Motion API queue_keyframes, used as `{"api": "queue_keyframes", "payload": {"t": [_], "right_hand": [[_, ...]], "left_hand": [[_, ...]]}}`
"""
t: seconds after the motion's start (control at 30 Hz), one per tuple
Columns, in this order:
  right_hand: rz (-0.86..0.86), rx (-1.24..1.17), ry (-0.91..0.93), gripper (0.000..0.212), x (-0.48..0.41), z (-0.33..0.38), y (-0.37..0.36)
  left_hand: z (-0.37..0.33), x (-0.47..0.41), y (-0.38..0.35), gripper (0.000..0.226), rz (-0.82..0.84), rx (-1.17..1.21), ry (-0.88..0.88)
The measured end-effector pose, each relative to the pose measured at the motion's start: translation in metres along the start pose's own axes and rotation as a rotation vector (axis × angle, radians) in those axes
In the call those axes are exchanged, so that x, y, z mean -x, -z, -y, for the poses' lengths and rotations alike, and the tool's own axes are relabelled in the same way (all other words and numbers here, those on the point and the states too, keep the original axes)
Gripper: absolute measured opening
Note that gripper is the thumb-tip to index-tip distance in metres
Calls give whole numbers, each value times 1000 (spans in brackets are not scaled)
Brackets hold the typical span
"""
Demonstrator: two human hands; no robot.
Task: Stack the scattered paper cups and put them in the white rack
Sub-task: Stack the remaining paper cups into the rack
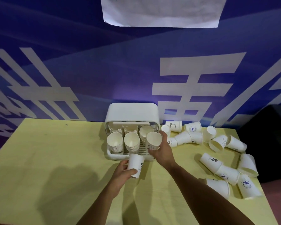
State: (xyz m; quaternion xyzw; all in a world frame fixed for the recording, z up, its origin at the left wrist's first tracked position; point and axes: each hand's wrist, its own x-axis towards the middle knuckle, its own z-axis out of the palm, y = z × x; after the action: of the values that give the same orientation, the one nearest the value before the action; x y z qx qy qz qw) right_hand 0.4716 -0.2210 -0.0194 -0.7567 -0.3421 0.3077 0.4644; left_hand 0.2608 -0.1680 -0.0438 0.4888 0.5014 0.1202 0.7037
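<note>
White rack: a smooth plastic box with round corners, set at the back of the table; a ribbed floor is seen inside.
Stacks: round paper cups are nested in three rows inside the white rack.
Left hand: curled round a plain paper cup with a % mark, held just in front of the rack.
Right hand: wrapped round a tilted smile cup, held over the rack's right side.
Scattered cups: many are left lying on their sides, right of the rack.
Table: flat and pale yellow.
</note>
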Motion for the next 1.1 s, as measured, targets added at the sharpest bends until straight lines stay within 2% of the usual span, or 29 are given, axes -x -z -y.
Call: {"api": "queue_keyframes", "payload": {"t": [0.2,0.53,0.67,0.83,0.97,1.1], "right_hand": [[-71,199,47,85,-8,1,-30],[-56,478,-33,78,-17,-4,-40],[5,570,6,79,-17,-4,-40],[60,503,17,82,-12,-13,-34],[19,386,23,74,-4,-22,-21],[-62,149,-90,45,6,-24,-5]], "left_hand": [[-4,-6,13,70,2,-53,1],[-1,-12,18,59,48,-152,28],[1,-12,19,58,38,-185,54],[4,-7,13,61,2,-214,75],[5,-2,7,63,5,-215,55],[1,0,1,66,0,-169,8]]}}
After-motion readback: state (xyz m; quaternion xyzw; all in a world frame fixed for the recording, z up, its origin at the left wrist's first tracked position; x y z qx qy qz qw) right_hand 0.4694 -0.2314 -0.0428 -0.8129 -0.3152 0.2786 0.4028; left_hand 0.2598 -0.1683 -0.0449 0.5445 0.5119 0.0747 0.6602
